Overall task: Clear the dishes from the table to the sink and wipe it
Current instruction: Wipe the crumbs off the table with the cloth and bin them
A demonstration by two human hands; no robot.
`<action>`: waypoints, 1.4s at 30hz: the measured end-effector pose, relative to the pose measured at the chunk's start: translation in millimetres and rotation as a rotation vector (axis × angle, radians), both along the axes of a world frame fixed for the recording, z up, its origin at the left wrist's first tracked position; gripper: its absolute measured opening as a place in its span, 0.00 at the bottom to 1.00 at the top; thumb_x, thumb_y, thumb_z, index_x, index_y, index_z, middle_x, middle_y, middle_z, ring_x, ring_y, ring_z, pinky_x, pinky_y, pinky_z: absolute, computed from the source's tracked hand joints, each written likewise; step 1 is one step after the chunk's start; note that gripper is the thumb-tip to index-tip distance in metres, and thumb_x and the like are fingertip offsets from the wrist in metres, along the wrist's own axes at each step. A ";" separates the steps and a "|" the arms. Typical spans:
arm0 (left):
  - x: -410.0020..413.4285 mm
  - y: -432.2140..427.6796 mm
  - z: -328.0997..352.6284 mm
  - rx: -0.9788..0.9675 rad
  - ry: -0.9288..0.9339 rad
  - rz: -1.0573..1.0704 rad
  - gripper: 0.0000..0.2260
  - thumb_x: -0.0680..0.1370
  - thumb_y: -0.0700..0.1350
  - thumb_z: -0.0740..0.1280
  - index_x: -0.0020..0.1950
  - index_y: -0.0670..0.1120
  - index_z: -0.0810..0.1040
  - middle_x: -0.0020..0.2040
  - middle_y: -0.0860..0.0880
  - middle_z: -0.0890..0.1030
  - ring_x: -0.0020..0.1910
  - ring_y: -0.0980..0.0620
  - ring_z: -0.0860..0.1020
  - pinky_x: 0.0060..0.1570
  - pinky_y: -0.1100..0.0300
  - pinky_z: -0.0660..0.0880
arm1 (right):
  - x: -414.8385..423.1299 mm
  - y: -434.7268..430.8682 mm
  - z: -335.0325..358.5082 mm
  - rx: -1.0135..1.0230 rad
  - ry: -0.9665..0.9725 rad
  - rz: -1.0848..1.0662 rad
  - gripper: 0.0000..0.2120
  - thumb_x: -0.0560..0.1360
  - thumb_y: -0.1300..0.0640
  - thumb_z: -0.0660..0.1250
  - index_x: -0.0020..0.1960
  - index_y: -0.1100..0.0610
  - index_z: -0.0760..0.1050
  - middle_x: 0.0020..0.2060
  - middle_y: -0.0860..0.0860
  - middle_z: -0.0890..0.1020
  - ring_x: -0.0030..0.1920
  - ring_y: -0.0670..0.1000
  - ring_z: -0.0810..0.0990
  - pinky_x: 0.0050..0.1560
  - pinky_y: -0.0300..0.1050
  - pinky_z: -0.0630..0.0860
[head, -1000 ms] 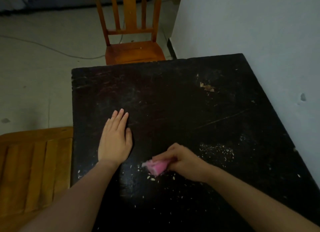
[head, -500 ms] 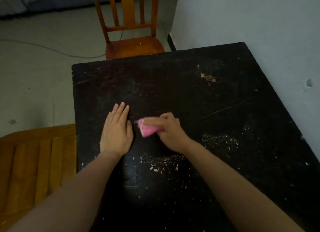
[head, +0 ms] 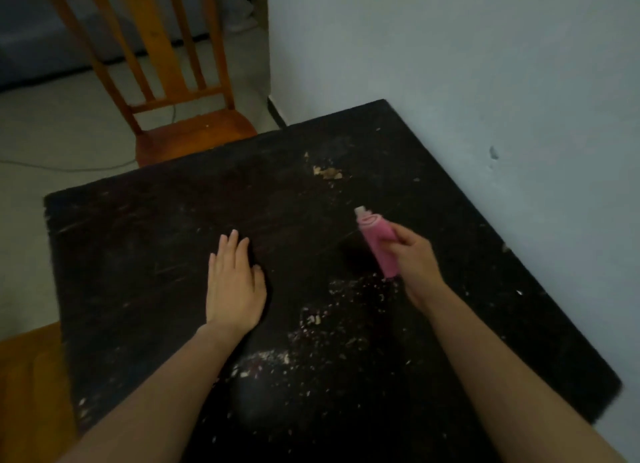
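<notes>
A dark, scratched table fills most of the view. Pale crumbs lie scattered across its near middle, and a tan food scrap sits toward the far side. My right hand grips a rolled pink cloth right of centre, the roll pointing away from me and held close to the tabletop. My left hand rests flat on the table with its fingers straight, to the left of the crumbs. No dishes are in view.
A wooden chair stands at the table's far side. Another wooden seat shows at the lower left. A pale wall runs along the table's right edge. A cable lies on the floor beyond.
My right hand has carried the pink cloth from beside my left hand out to the right and farther from me. The left hand stayed flat on the table. The view tilted up.
</notes>
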State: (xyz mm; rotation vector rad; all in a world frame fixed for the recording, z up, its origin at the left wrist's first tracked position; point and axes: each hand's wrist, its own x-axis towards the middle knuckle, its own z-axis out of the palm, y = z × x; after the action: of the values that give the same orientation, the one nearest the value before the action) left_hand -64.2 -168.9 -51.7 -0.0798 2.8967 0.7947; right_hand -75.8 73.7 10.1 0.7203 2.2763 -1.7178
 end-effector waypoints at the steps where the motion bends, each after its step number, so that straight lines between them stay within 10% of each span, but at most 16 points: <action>1: -6.0 12.2 -3.3 0.015 -0.004 -0.024 0.23 0.82 0.46 0.55 0.76 0.43 0.56 0.78 0.46 0.52 0.77 0.49 0.46 0.75 0.52 0.44 | -8.1 21.0 1.9 0.070 0.037 -0.072 0.20 0.77 0.68 0.59 0.66 0.55 0.73 0.56 0.50 0.78 0.48 0.42 0.75 0.50 0.35 0.72; 4: -13.0 31.0 -11.7 -0.032 0.012 -0.007 0.23 0.82 0.48 0.54 0.76 0.44 0.56 0.78 0.47 0.53 0.77 0.50 0.47 0.75 0.52 0.45 | -28.1 86.1 0.1 0.208 0.132 -0.281 0.19 0.76 0.68 0.61 0.65 0.56 0.72 0.49 0.48 0.79 0.44 0.42 0.75 0.41 0.22 0.71; 10: -12.9 36.7 -17.4 -0.070 0.046 0.028 0.23 0.81 0.49 0.55 0.76 0.44 0.59 0.77 0.47 0.57 0.77 0.52 0.50 0.75 0.53 0.46 | -54.4 198.4 -54.4 0.396 -0.034 -0.413 0.13 0.71 0.45 0.69 0.55 0.43 0.80 0.55 0.49 0.82 0.56 0.53 0.79 0.64 0.55 0.72; 22: -11.7 39.0 -17.7 -0.075 0.036 0.059 0.23 0.81 0.48 0.56 0.75 0.43 0.61 0.77 0.46 0.58 0.77 0.50 0.51 0.76 0.52 0.47 | 32.5 106.2 -24.0 0.159 -0.138 0.258 0.24 0.75 0.73 0.57 0.53 0.47 0.79 0.56 0.49 0.80 0.52 0.46 0.79 0.54 0.40 0.75; 26: -13.0 39.7 -18.7 -0.070 0.046 0.053 0.23 0.81 0.48 0.56 0.75 0.43 0.61 0.77 0.46 0.58 0.77 0.50 0.52 0.75 0.52 0.47 | 13.8 106.9 1.1 0.049 -0.097 0.063 0.20 0.77 0.70 0.56 0.55 0.50 0.77 0.46 0.40 0.79 0.40 0.37 0.79 0.36 0.27 0.75; 31: -12.7 38.6 -20.0 -0.078 0.052 0.057 0.23 0.81 0.48 0.56 0.75 0.43 0.61 0.77 0.46 0.58 0.77 0.50 0.52 0.75 0.52 0.47 | -25.4 119.7 -24.6 0.243 -0.051 -0.170 0.20 0.79 0.66 0.57 0.66 0.50 0.73 0.60 0.46 0.74 0.52 0.43 0.76 0.53 0.39 0.75; 42: -10.4 38.8 -17.4 -0.055 0.056 0.056 0.23 0.81 0.48 0.55 0.75 0.42 0.60 0.77 0.46 0.57 0.77 0.50 0.51 0.76 0.52 0.46 | 79.6 42.5 -36.9 0.192 -0.096 0.457 0.28 0.76 0.69 0.59 0.55 0.33 0.73 0.53 0.41 0.68 0.56 0.44 0.68 0.60 0.37 0.67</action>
State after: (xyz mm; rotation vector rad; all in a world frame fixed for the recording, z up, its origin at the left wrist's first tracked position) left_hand -74.7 -130.2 -69.1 -0.1481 2.9814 0.7370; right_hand 3.7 116.2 -26.8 0.2704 2.3268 -1.2453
